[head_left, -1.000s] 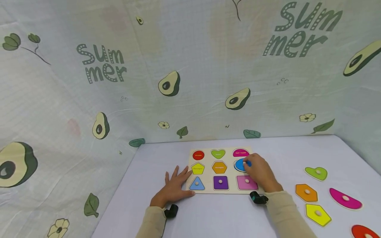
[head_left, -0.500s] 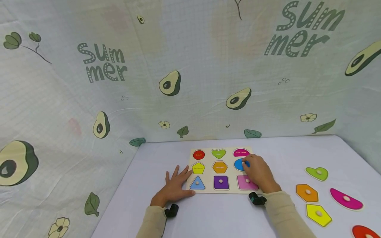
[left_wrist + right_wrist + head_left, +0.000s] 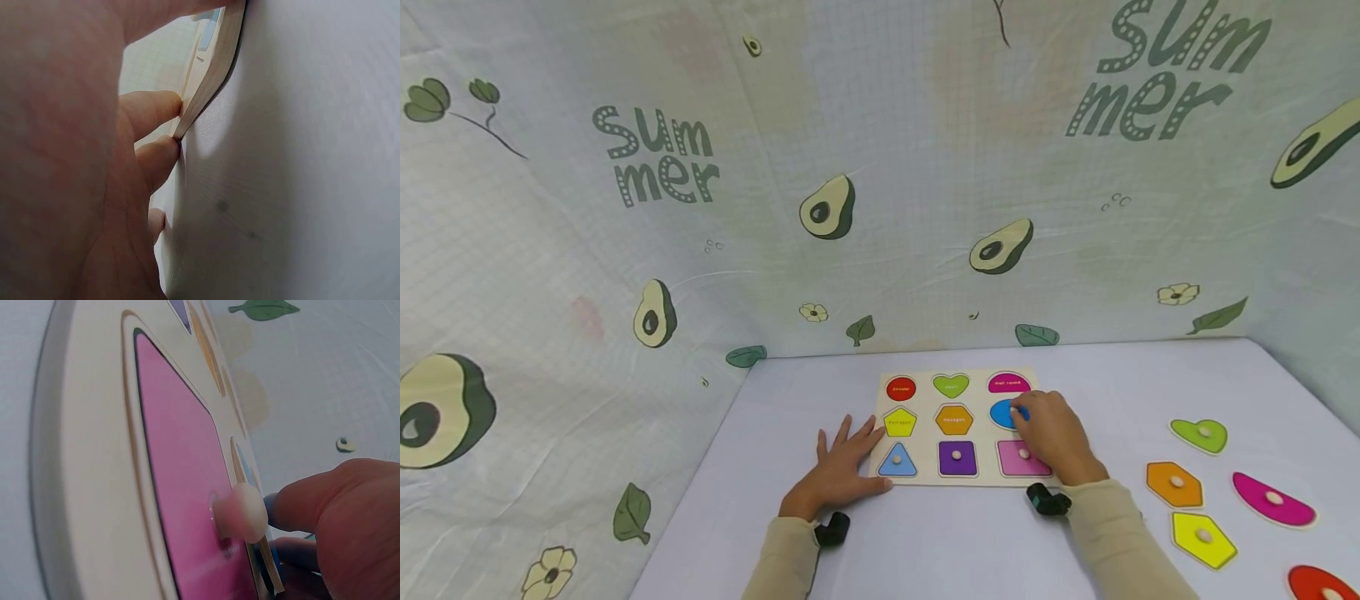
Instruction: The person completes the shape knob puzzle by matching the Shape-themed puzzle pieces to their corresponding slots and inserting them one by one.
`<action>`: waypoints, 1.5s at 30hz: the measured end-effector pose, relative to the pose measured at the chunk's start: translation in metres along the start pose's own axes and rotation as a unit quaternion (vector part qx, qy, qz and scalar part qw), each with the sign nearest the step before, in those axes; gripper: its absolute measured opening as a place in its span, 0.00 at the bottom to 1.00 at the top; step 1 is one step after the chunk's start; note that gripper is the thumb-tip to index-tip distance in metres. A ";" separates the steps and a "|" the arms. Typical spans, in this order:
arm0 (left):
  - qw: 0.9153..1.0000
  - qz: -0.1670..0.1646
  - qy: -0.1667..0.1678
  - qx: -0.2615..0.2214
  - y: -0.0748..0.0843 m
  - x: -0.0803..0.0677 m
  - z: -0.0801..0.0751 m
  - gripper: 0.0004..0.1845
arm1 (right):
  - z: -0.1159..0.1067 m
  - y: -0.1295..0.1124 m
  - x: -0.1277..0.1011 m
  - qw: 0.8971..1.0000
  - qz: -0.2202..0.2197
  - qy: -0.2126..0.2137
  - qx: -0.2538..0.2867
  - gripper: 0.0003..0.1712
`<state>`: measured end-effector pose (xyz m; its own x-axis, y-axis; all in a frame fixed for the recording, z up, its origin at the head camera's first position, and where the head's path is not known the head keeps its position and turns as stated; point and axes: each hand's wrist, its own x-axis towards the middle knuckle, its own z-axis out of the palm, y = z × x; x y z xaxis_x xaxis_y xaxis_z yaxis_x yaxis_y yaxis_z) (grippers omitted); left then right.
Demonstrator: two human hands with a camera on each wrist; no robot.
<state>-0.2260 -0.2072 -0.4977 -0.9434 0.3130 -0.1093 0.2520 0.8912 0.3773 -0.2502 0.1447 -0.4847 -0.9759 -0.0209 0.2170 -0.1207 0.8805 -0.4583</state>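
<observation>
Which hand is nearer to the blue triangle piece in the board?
Left. The left hand lies flat, fingers touching the board's edge just beside the blue triangle piece. The right hand is across the board, on the blue round piece.

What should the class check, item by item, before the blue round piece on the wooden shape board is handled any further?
1. Wooden shape board lies flat on the white table: ok.
2. Left hand steadies it, fingers against the board's edge: ok.
3. Right hand on the blue round piece: ok.
4. Blue piece fully seated in its recess: cannot tell, the hand covers part of it.
5. Pink square piece seated, its knob free: ok.
6. Every recess filled: not ok; red, green, magenta, yellow and orange ones show bare.
</observation>
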 end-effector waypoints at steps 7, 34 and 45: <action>1.000 0.001 0.001 -0.003 0.001 0.001 0.000 0.49 | 0.000 0.003 0.001 1.000 -0.006 0.000 0.011 0.17; 1.000 -0.002 -0.006 -0.013 0.000 0.000 -0.002 0.49 | 0.002 0.008 0.001 0.999 -0.038 0.000 -0.006 0.25; 1.000 0.003 -0.003 -0.008 -0.003 0.002 -0.001 0.49 | -0.004 0.005 -0.001 0.999 -0.029 -0.043 0.005 0.28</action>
<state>-0.2288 -0.2092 -0.4982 -0.9405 0.3206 -0.1123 0.2541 0.8835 0.3935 -0.2493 0.1509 -0.4833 -0.9791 -0.1131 0.1691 -0.1793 0.8721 -0.4553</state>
